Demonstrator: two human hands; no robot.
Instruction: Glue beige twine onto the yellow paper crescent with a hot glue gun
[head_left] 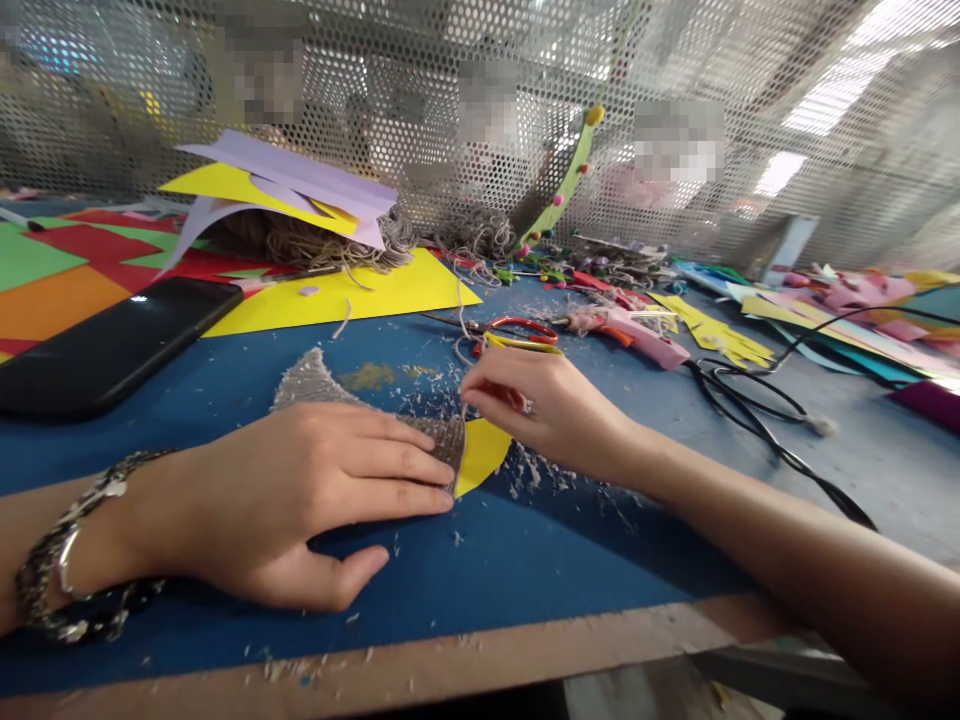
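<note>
My left hand (pixel 330 490) lies palm down, fingers stretched nearly straight and close together, thumb apart, pressing on a curved yellow paper cutout wrapped mostly in grey-brown yarn (pixel 484 455) at the centre of the frame. The cutout's long axis runs across the blue counter (pixel 420 600), from a pointed grey tip left of centre, slanting down to a bare yellow end just right of centre. That end pokes out past my left fingertips, below and very near my right hand (pixel 555 405), whose thumb and forefinger are closed in a pinch on a thin grey yarn strand (pixel 460 300). Just above my right hand sit scissors with red loop handles (pixel 525 321).
</note>
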